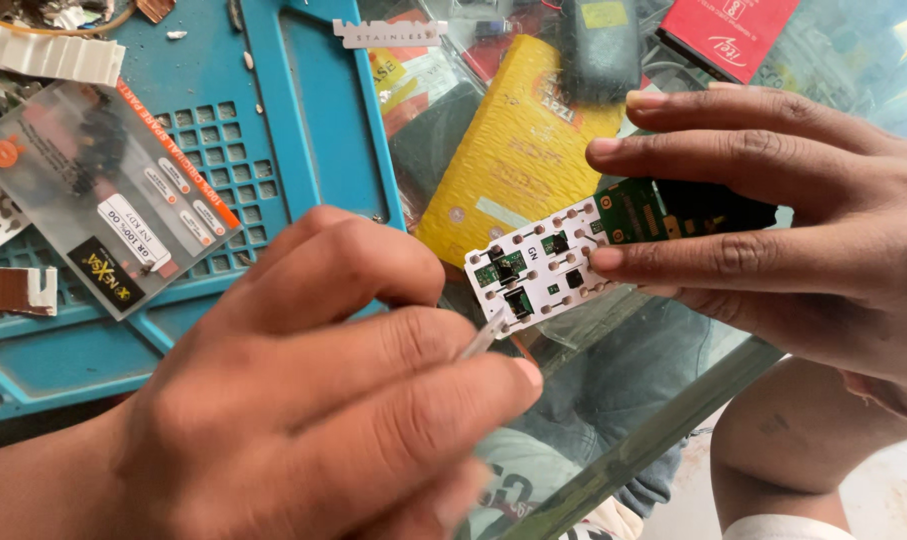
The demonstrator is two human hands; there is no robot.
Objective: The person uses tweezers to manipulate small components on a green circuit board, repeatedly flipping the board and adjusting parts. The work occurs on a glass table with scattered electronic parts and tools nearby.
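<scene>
We pinch the light, stiff, fragile circuit board [573, 260] by its edges in our right hand [773, 230] above the glass tabletop [673, 400], our left hand [313, 400] closed around thin tweezers [483, 335] at its corner.

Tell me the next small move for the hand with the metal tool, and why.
Probably ease the thin metal tool in the left hand up onto the white circuit board; its tip sits just below the board's lower edge, which the right hand holds level.
</scene>
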